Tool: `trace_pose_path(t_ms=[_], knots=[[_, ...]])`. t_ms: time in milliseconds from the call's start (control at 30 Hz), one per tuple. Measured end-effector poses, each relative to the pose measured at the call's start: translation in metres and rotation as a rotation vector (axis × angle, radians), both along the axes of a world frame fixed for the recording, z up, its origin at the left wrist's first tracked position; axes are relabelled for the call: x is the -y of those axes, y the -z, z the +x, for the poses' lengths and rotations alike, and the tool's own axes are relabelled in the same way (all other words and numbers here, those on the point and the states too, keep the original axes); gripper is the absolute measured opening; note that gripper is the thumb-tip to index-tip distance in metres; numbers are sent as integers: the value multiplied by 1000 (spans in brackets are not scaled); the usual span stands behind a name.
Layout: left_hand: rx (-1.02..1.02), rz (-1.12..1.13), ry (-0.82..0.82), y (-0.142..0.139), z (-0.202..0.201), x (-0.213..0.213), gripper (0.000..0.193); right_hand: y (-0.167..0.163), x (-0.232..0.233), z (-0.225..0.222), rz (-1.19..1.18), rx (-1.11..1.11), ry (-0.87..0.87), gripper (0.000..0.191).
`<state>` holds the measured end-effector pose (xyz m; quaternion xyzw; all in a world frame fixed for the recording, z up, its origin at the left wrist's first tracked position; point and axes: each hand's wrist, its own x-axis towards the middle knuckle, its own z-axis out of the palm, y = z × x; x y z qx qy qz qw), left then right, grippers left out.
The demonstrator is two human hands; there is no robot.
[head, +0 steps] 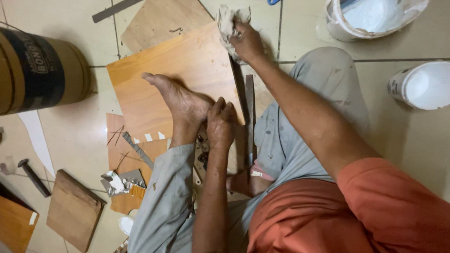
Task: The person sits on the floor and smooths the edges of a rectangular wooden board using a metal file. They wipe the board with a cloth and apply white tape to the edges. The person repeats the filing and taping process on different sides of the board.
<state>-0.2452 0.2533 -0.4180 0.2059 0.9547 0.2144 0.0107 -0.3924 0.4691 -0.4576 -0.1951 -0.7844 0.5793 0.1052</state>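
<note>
Wiping one orange laminate board [183,68] on the floor.
Right hand [246,41] clenches one white rag [228,19]; left hand [221,124], fingers curled and empty, presses the board edge beside one bare foot [179,100].

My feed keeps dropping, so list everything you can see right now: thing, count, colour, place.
wooden board: one, orange-brown, on floor under foot
rag: one, whitish, at board's far corner
large can: one, tan and dark, far left
bucket: one, white, top right
cup: one, white, right
hammer: one, dark, lower left
wood block: one, brown, lower left
foot: one, on board
left hand: beside the foot
right hand: grips rag
</note>
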Motion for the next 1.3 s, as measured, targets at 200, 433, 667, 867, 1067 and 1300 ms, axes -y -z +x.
trace_pose_path(t_ms=[200,433,667,867,1067,1300], knots=[[13,9,36,-5,-2,-2,24,4,-19,55,409,489,-869,45],[-20,20,69,0,1,3,31,-2,-54,29,81,482,-271,43],[62,-14,36,5,1,5,31,-17,-7,-18,-26,206,-62,47],[49,-34,61,6,0,6,30,-10,-9,2,231,179,-266,31],[87,-72,39,5,-2,2,26,-18,-22,53,459,377,-774,28],[66,-86,62,0,-1,3,29,-32,-90,3,272,302,-287,42]])
